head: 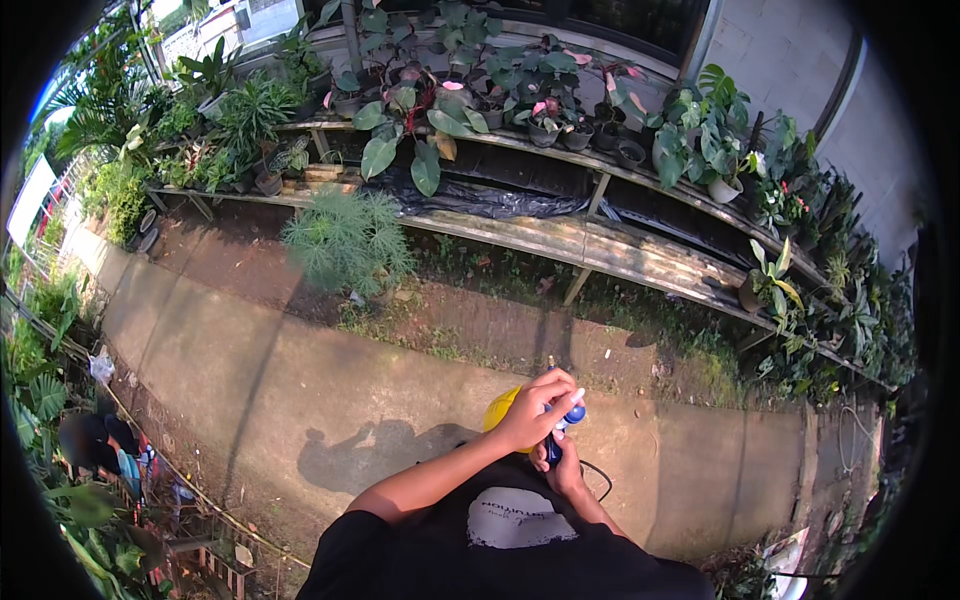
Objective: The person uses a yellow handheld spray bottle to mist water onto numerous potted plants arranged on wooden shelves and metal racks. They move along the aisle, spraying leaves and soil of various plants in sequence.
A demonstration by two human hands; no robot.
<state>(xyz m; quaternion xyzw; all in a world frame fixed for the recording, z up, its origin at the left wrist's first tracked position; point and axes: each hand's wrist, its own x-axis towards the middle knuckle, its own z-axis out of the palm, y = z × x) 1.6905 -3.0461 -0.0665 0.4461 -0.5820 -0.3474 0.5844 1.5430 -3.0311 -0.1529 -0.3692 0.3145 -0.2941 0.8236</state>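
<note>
A blue spray handle (pixel 553 450) sits in my right hand (pixel 567 469), its fingers wrapped around the lower grip close to my body. Above it, my left hand (pixel 536 409) bends over the upper part of the sprayer, fingers curled at a round blue part (pixel 575 415). Its exact hold there is partly hidden by the fingers. A brass-coloured nozzle tip (pixel 551 361) pokes out beyond my left hand. Behind my left wrist shows a yellow rounded container (pixel 499 409), mostly covered by my arm and hands. A thin black hose (pixel 602 480) curves out beside my right forearm.
A concrete path (pixel 360 382) runs underfoot. Ahead stands a two-level wooden bench (pixel 517 236) with potted plants and black plastic sheeting (pixel 480 196). A feathery green plant (pixel 349 240) leans toward the path. At lower left, a person (pixel 112 450) is beyond a rope or pole edging (pixel 202 499).
</note>
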